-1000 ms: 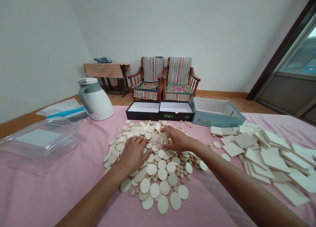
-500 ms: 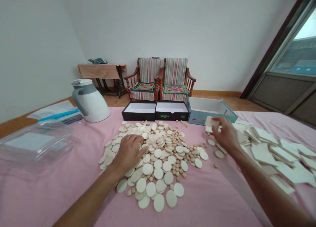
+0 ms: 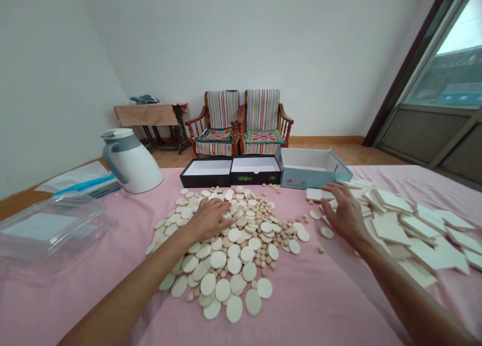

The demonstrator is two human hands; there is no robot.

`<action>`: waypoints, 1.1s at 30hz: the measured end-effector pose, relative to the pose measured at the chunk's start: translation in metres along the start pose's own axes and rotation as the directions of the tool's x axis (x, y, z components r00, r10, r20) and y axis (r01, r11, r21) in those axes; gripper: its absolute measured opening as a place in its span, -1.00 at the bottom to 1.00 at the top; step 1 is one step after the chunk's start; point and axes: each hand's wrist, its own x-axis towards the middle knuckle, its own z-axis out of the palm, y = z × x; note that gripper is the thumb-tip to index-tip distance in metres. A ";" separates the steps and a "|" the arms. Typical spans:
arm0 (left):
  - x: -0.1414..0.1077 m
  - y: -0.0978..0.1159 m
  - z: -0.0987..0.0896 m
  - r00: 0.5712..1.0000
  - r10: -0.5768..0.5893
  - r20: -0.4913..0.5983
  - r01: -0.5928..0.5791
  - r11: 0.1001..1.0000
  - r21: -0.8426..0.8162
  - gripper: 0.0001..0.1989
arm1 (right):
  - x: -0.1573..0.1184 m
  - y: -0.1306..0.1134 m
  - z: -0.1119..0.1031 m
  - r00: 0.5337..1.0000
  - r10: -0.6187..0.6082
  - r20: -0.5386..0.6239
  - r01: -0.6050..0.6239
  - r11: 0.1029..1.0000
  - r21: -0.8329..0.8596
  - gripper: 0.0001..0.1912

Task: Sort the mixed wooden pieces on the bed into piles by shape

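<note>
Big bed with a pink sheet [image 3: 293, 306] under everything here. Just beyond the left fingers sit two open black boxes [image 3: 205, 173], and past the right fingers is an open blue box [image 3: 307, 171]. The left hand [image 3: 209, 218] rests on a messy pile of wooden discs [image 3: 229, 255], fingers close together and lying flat, not clamped on anything I can see. The right hand [image 3: 346, 218] hovers beside a spread of square tiles [image 3: 399, 230], fingers apart and empty, with a loose disc [image 3: 327, 232] just below them. Risky bit: any push from the left fingers could slide discs and tiny wooden pegs [image 3: 261, 260] around, and a careless right wrist could knock those leaning tiles.
</note>
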 end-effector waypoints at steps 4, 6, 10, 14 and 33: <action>-0.013 -0.009 -0.008 0.999 -0.009 0.040 0.008 1.000 0.030 -0.65 | -0.007 -0.013 0.001 0.999 -0.010 0.049 0.009 0.999 0.031 -0.71; -0.019 -0.013 -0.012 0.998 -0.038 0.059 0.035 0.998 0.054 -0.69 | -0.008 -0.012 0.001 0.998 -0.020 0.059 0.016 0.998 0.058 -0.73; -0.020 -0.021 -0.015 0.989 -0.127 0.072 0.121 0.989 0.085 -0.77 | -0.008 -0.013 0.001 0.996 -0.043 0.074 0.036 0.995 0.095 -0.74; -0.010 -0.029 -0.012 0.966 -0.256 0.047 0.250 0.962 0.109 -0.75 | -0.010 -0.014 0.003 0.993 -0.061 0.100 0.051 0.994 0.101 -0.75; -0.025 0.072 -0.021 0.965 0.262 0.019 -0.252 0.945 -0.209 -0.53 | -0.032 -0.038 -0.014 0.830 -0.038 0.557 -0.006 0.997 0.076 -0.61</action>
